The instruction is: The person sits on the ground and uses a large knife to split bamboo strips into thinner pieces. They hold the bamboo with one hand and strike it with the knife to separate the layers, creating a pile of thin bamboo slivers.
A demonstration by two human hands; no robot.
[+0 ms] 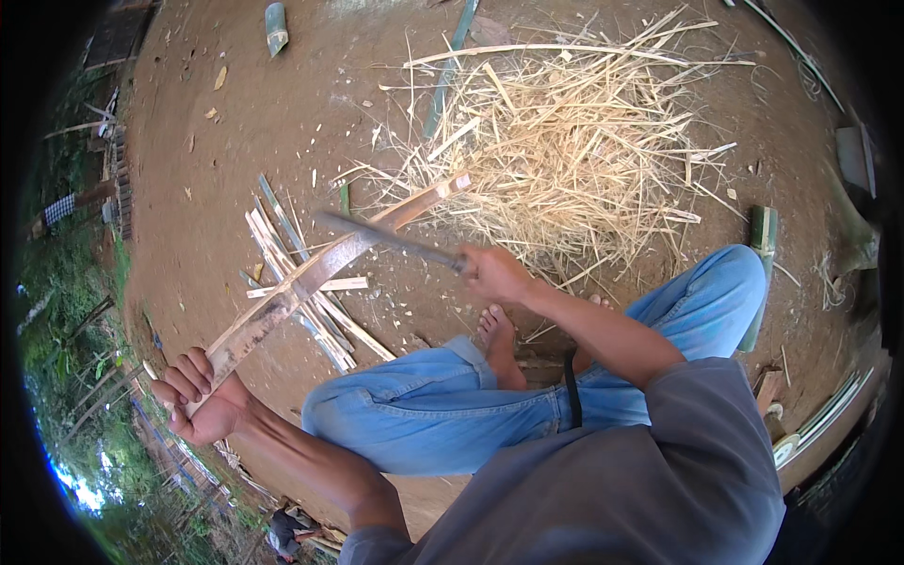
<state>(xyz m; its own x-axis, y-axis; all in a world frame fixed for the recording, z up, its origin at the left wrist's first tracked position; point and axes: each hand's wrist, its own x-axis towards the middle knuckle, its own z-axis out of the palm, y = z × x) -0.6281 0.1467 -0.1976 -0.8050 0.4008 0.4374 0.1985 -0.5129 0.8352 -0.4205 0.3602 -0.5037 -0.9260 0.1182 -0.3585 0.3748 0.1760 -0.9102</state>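
My left hand (207,395) is closed around the near end of a long split bamboo strip (330,262), which slants up and away to the right with its pale inner face showing. Closed on the handle of a machete (395,241), my right hand (496,274) is to the right of the strip. The dark blade, slightly blurred, crosses the strip's upper half. Whether it touches the bamboo I cannot tell. Beneath the strip, several split bamboo pieces (273,247) lie crossed on the ground.
A large heap of bamboo shavings (574,151) spreads over the bare earth ahead. Green bamboo lengths lie at the far left (276,28) and by my right knee (756,273). My bare foot (499,344) is near the blade hand. Thin strips (833,410) lie at the right edge.
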